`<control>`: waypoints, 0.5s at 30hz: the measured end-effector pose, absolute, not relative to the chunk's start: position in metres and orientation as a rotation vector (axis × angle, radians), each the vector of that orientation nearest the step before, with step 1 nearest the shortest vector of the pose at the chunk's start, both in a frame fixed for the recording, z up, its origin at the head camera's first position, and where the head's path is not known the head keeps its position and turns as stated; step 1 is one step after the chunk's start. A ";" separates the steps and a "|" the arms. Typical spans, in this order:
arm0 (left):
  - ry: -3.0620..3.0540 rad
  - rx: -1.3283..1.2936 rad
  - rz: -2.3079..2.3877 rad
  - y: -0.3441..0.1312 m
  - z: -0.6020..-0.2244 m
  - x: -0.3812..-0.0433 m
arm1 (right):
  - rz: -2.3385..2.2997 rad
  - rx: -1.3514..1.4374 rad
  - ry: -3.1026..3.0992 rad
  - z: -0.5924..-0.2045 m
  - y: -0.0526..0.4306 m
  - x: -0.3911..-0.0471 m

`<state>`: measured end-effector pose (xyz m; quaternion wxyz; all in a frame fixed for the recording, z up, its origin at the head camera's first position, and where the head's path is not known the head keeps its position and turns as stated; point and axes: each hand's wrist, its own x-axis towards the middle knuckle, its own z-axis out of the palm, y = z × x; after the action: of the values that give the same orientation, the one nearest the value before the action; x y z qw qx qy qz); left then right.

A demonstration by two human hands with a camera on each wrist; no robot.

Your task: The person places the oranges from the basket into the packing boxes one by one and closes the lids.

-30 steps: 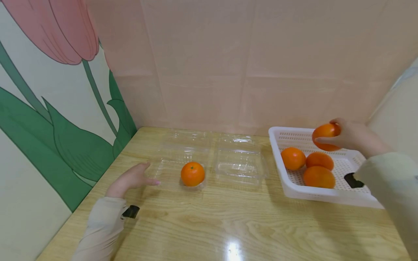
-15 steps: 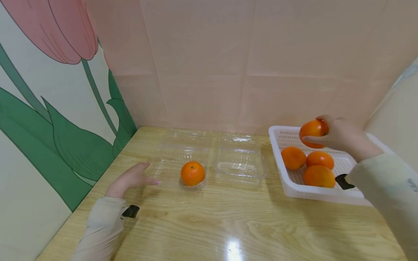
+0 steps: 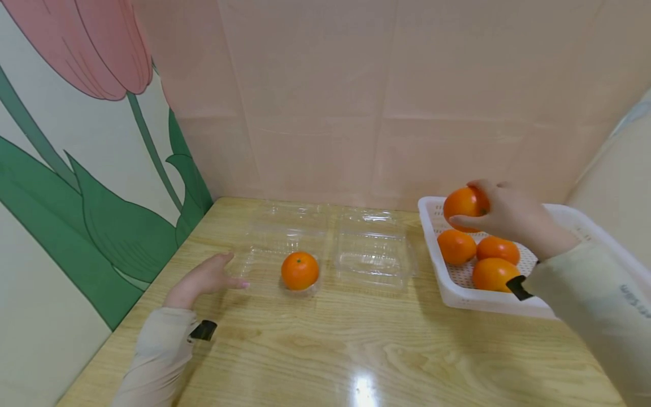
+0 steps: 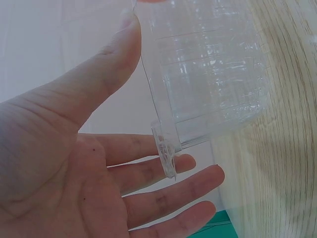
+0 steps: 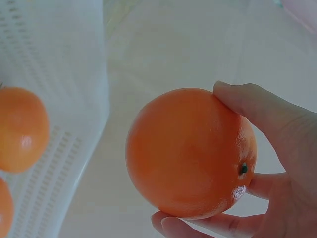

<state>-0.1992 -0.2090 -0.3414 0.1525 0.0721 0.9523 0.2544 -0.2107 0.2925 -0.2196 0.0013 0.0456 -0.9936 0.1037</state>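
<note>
My right hand [image 3: 519, 217] holds an orange [image 3: 465, 209] above the left side of the white basket [image 3: 488, 299]. In the right wrist view, thumb and fingers curl round the orange [image 5: 188, 153], whose green stem end shows near the palm. My left hand [image 3: 205, 281] is at the left side of a clear plastic clamshell box [image 3: 259, 265], its lid laid back. In the left wrist view, its fingers are spread and fairly straight, with the thumb at the rim of the box [image 4: 213, 74]. Another orange [image 3: 300, 271] sits at the right front of that box.
A second clear clamshell box [image 3: 373, 263] stands with its lid back, between the first box and the basket. Three oranges [image 3: 456, 247] lie in the basket's left part. The wooden table [image 3: 325, 350] ends at a pink-beige covered wall [image 3: 315, 113] behind.
My right hand has carried the orange leftward across the basket toward its left rim. The left hand, both boxes and the other oranges have stayed in place.
</note>
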 end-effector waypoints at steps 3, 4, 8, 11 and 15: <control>2.733 0.207 0.728 -0.209 -0.341 -0.199 | 0.333 0.152 -3.122 -0.219 0.284 -0.208; 2.733 0.207 0.729 -0.209 -0.341 -0.199 | 0.333 0.160 -3.119 -0.219 0.281 -0.207; 2.730 0.208 0.737 -0.209 -0.342 -0.200 | 0.321 0.198 -3.100 -0.219 0.271 -0.204; 2.727 0.207 0.743 -0.210 -0.342 -0.200 | 0.315 0.225 -3.082 -0.219 0.263 -0.202; 2.723 0.207 0.753 -0.210 -0.342 -0.199 | 0.324 0.247 -3.065 -0.221 0.254 -0.200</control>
<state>-0.1993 -0.2101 -0.3419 0.1537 0.0723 0.9499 0.2625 -0.1999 0.2545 -0.2207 0.0248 0.0799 -0.9910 0.1048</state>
